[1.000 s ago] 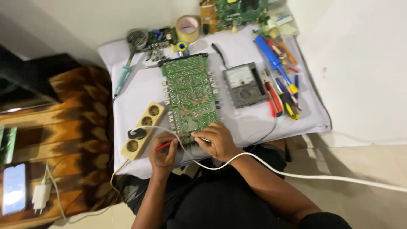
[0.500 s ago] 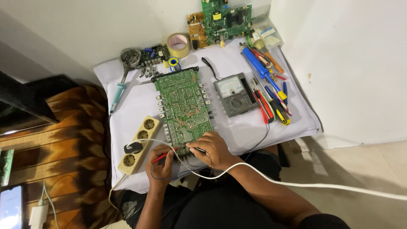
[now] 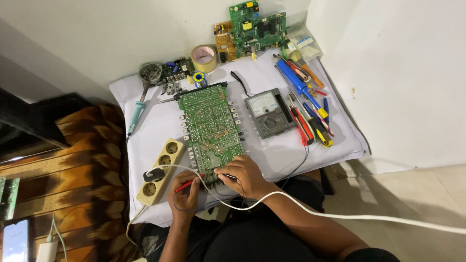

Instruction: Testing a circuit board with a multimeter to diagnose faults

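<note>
While each hand's grip pinches a probe on the circuit board (image 3: 212, 127), a power strip (image 3: 160, 171) and multimeter (image 3: 269, 112) flank it

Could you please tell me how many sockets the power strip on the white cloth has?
4 on the beige power strip: two free at its far end, one with a black plug, one free nearest the person. None seems hidden.

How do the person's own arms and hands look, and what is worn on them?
Both forearms are bare, with no sleeves in view. The left hand and the right hand wear no gloves; no rings or watch can be made out.
</note>
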